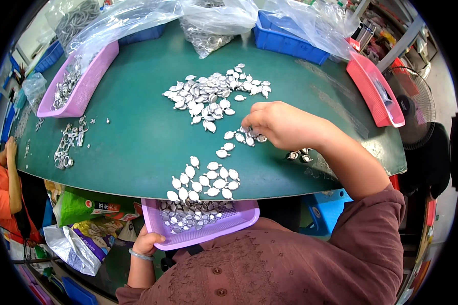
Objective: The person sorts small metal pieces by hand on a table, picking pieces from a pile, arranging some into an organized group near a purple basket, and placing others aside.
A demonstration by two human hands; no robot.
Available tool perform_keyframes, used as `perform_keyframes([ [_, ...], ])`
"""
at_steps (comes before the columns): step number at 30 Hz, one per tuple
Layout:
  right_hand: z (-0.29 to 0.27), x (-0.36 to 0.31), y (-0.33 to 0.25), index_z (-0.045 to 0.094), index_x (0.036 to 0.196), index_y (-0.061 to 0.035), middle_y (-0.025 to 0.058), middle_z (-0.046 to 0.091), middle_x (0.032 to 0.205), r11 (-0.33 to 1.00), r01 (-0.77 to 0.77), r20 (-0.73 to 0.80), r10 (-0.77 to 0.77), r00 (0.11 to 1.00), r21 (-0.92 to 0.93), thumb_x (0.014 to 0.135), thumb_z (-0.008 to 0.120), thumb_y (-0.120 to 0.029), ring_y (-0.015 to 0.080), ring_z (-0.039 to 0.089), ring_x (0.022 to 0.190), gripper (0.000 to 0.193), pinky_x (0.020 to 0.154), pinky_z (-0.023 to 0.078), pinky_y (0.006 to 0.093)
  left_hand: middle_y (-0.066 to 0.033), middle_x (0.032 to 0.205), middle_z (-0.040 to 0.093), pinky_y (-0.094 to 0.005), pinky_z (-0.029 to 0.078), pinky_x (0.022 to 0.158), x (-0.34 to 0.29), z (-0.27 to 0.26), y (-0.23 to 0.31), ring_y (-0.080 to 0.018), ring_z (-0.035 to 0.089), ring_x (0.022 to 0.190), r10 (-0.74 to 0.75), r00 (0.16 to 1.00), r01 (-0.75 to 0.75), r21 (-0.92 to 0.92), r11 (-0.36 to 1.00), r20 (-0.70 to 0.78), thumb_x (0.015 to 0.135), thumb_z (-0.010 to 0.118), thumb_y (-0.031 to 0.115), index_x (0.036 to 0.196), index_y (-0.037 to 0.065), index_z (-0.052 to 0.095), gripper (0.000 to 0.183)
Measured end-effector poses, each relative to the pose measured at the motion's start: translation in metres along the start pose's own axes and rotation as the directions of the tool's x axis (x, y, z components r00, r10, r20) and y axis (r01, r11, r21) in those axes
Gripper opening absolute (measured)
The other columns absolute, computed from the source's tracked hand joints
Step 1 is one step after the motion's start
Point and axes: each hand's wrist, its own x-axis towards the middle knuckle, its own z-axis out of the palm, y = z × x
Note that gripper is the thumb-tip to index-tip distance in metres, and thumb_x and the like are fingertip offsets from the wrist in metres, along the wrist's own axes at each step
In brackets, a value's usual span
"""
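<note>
Basket (213, 237) in left hand (146, 241), oval pieces (239, 137) under right hand (280, 122)

The lilac basket sits at the near edge of the green tabletop (137, 152), a layer of small silvery pieces inside it. The left hand's grip is clamped on its left wall, thumb over the rim. Whether the basket touches the tabletop cannot be made out.

The right hand reaches over the tabletop, fingers bent down together over a small cluster of oval pieces. The hand hides part of that cluster, so I cannot tell whether this grip is clamped on a piece or only resting there. More of the same lie in a broad far pile (208, 92) and in a looser near group (212, 180) just beyond the basket. A few darker pieces (300, 155) lie to the right, close by the forearm.

The step in hand looks like parting small lots from the far pile and working them toward the near edge; with that pile large, plenty seems left. The next move probably calls for low, light fingers to gather the cluster and draw it nearer, while the left hand holds the basket steady and close, lest pieces drop through a gap.
</note>
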Motion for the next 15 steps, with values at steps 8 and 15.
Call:
perform_keyframes([
  [8,-0.002,0.023,0.038,0.056,0.109,0.0009,0.0189,0.059,0.104,0.985,-0.158,-0.226,0.140,0.964,-0.066,0.080,0.046,0.001,0.0343,0.056,0.094,0.031,0.082,0.045,0.0376,-0.0147,0.108,0.056,-0.0372,0.043,0.089,0.002,0.003,-0.001,-0.0281,0.055,0.099,0.007,1.000,-0.007,-0.017,1.000,-0.001,0.053,0.059,0.003,0.117,-0.005,0.045,0.066],
  [15,-0.010,0.022,0.032,0.060,0.106,-0.0034,0.0175,0.060,0.101,0.963,-0.233,-0.064,0.226,0.972,-0.135,0.079,0.046,0.001,0.0327,0.057,0.092,0.030,0.081,0.045,0.0372,-0.0139,0.106,0.056,-0.0368,0.043,0.087,-0.001,0.003,0.002,-0.0275,0.055,0.097,-0.002,1.000,0.002,-0.001,1.000,-0.005,0.053,0.059,0.003,0.115,-0.004,0.046,0.064],
])
